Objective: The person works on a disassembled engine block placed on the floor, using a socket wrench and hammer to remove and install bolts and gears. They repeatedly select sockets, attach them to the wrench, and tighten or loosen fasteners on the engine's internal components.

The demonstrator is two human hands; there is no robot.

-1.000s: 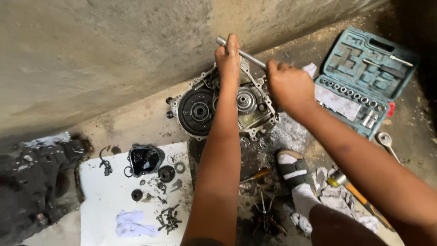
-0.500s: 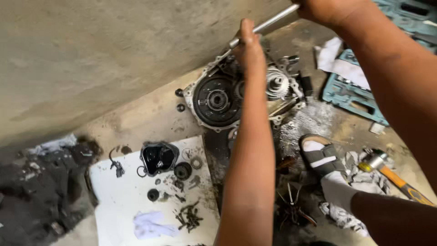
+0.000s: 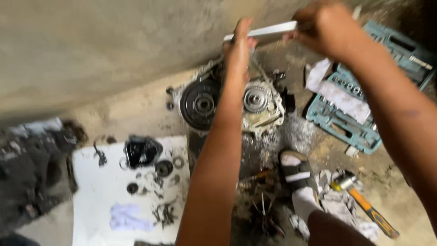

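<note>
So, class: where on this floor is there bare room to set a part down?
Bare concrete lies between the wall and the white sheet, left of the engine casing. The sheet's lower left corner is free too. It is crowded around the sandalled foot, the hammer and the socket set.

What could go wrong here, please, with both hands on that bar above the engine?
1. The bar is held high by both the left hand and right hand; a slip could drive knuckles into the engine.
2. Small parts lie loose on the white sheet; a jolt might scatter them.
</note>
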